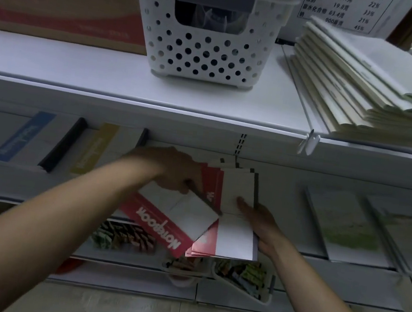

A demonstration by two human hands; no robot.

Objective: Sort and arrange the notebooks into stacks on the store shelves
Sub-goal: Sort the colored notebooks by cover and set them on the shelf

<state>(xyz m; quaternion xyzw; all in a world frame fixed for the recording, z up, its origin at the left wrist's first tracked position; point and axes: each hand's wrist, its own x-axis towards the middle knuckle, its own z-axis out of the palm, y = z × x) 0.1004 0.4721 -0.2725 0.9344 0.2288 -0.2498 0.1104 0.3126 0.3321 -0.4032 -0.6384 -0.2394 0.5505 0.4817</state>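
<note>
At the front edge of the middle shelf (23, 183), the left hand (171, 169) pinched a tilted red-and-white notebook (164, 218). The right hand (260, 220) gripped the notebook stack (233, 236) touching it, thumb on top, other fingers hidden underneath. Cream notebooks (369, 81) on the upper shelf (79, 66) ran off frame.

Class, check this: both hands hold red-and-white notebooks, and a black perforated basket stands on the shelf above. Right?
No: the head view shows the basket is white, not black. The left hand and right hand do hold the red-and-white notebooks.
</note>
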